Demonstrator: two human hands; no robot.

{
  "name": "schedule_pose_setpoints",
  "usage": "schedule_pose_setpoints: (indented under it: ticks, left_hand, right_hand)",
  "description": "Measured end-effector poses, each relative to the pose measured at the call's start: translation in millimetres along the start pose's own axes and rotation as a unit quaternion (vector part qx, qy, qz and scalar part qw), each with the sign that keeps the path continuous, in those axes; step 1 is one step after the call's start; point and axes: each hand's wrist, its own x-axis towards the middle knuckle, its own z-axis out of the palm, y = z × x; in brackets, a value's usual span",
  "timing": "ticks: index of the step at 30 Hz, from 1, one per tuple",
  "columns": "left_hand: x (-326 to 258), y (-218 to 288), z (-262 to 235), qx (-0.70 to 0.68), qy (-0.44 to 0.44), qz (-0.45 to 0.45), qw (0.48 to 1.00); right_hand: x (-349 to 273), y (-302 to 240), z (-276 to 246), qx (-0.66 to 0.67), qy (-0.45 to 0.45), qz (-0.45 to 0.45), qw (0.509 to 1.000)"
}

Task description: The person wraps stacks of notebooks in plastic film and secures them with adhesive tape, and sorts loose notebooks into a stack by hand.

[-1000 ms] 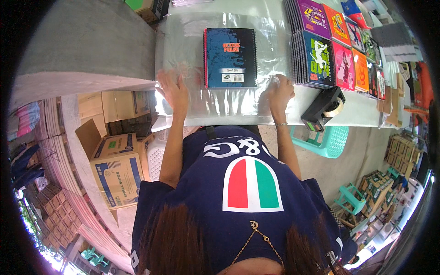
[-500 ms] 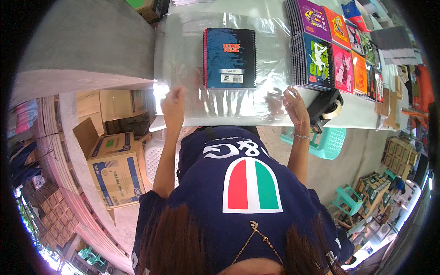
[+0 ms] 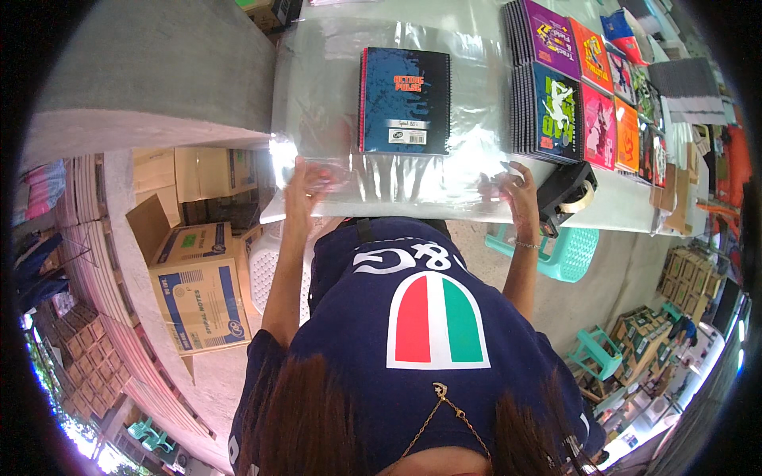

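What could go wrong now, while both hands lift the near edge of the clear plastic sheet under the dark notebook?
The left hand and right hand hold the plastic sheet at its near corners, so an uneven pull may slide the notebook askew. The sheet looks wrinkled near the table edge and might crease under the cover. The tape dispenser sits close to the right hand and may get bumped.

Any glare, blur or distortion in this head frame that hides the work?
Head view: glare whitens the clear plastic sheet near the left hand; fisheye bends the table edge and blackens corners; the spiral notebook stays sharp; the right hand looks slightly soft.
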Motion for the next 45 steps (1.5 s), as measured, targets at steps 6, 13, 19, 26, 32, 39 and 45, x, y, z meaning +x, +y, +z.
schedule_pose_setpoints:
  ticks: [6,13,19,26,32,39,45]
  left_hand:
    - [10,28,-29,0.065,-0.041,-0.048,0.996]
    - [20,40,-29,-0.352,-0.081,-0.136,0.922]
    - [24,40,-35,-0.448,-0.062,-0.151,0.879]
    - [6,48,-34,0.247,-0.018,0.129,0.96]
    - [13,50,-3,0.389,0.036,0.206,0.897]
    - [26,50,-19,0.275,0.004,0.118,0.954]
    - [43,68,-36,0.259,-0.106,0.096,0.955]
  right_hand:
    - [-8,-6,11,0.159,0.006,0.011,0.987]
    - [11,-1,17,0.516,0.055,0.099,0.849]
    - [8,-2,21,0.493,0.046,0.112,0.861]
    - [-12,-12,26,-0.01,0.029,-0.087,0.996]
    - [-3,-5,35,-0.108,0.024,-0.137,0.984]
    - [7,-17,46,-0.199,0.072,-0.13,0.969]
    - [32,-16,40,-0.223,0.049,-0.173,0.958]
